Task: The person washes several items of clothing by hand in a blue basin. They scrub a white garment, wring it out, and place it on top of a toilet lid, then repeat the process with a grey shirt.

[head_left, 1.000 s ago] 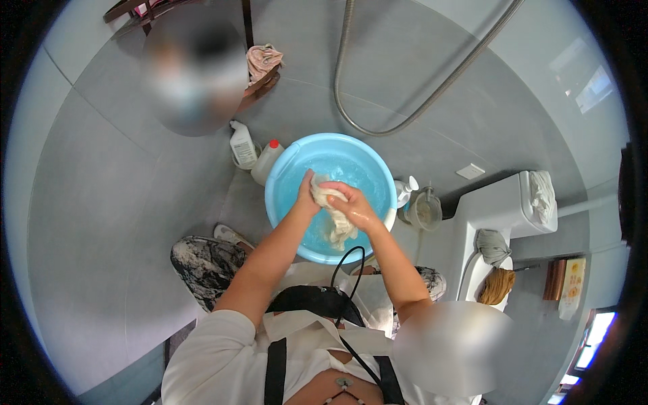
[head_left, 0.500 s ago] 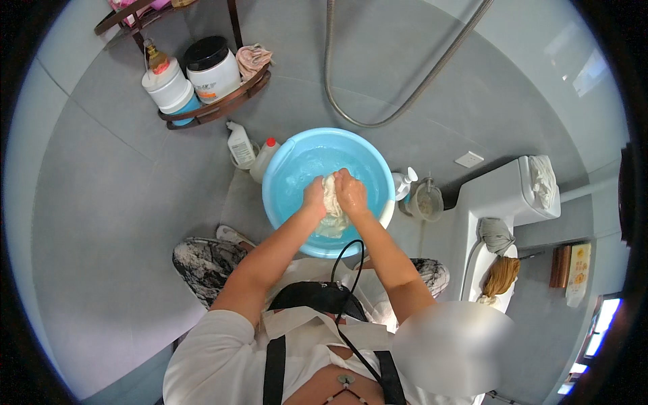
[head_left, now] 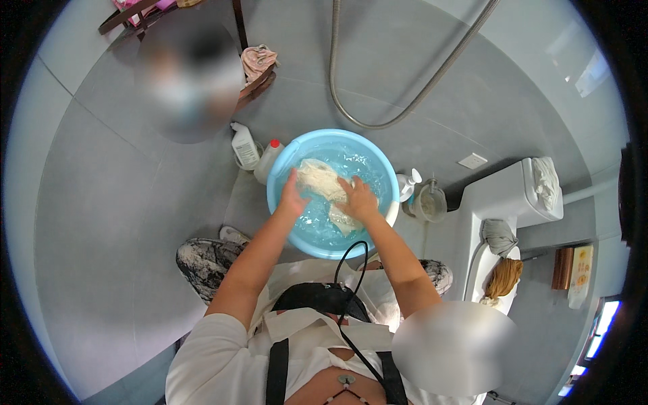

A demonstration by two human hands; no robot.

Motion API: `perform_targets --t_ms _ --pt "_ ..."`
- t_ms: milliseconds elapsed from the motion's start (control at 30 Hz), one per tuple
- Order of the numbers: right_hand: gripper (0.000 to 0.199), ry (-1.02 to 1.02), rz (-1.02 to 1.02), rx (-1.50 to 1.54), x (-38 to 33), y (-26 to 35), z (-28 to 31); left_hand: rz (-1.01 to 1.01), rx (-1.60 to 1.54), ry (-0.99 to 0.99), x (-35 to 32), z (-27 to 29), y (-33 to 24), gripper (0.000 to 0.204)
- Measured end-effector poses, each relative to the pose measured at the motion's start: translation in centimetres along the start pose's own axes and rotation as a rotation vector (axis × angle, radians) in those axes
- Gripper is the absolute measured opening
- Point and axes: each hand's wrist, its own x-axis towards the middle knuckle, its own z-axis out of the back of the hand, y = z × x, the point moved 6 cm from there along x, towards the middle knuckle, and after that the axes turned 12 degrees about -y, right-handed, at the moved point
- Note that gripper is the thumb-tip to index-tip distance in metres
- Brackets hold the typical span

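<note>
Two hands apart on the cloth in the basin

Both hands were bunched together over the basin [head_left: 331,192] half a second ago, kneading one wad; now they sit apart, and the cloth [head_left: 322,181] lies spread between them. I judge that a rub has ended and the fabric is being opened out or turned for the next one.

Left hand [head_left: 293,197] rests at the basin's left side, its fingers [head_left: 294,181] extended and pressing the cloth's near-left edge (closed on it or merely pushing, I cannot tell). Right hand [head_left: 358,200] lies flat near the basin's middle, fingers splayed, palm down on the lower fold; it pins rather than grasps.

The cloth is inside the basin, half sunk in water, its pale bulk toward the far-left wall. Just left of the basin stand two bottles [head_left: 256,154]; just right of it, a pump bottle [head_left: 407,183].
</note>
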Motion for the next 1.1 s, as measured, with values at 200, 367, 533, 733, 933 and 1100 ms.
perform_targets --t_ms 200,367,533,733,933,1100 --pt "0.047 0.257 0.021 -0.183 0.9 -0.2 -4.1 -0.013 0.008 -0.008 1.5 0.7 1.8 0.058" --pt "0.038 0.116 -0.04 0.619 4.0 0.1 -2.3 0.109 -0.049 0.103 1.3 -0.9 3.0 0.051" --pt "0.028 0.118 -0.046 1.29 2.2 4.0 5.1 0.257 -0.282 0.283 -0.5 -4.0 3.1 0.046" --pt "0.022 0.107 -0.069 1.16 0.0 4.6 4.1 0.032 -0.145 0.202 -1.9 -5.5 1.9 0.034" --pt "0.031 -0.323 -0.07 0.61 0.4 4.4 3.1 0.198 -0.24 0.061 -1.4 -5.7 4.0 0.03" --pt "0.034 -0.395 -0.211 0.473 1.6 3.5 4.0 -0.021 -0.122 0.061 1.8 -5.0 4.8 0.026"
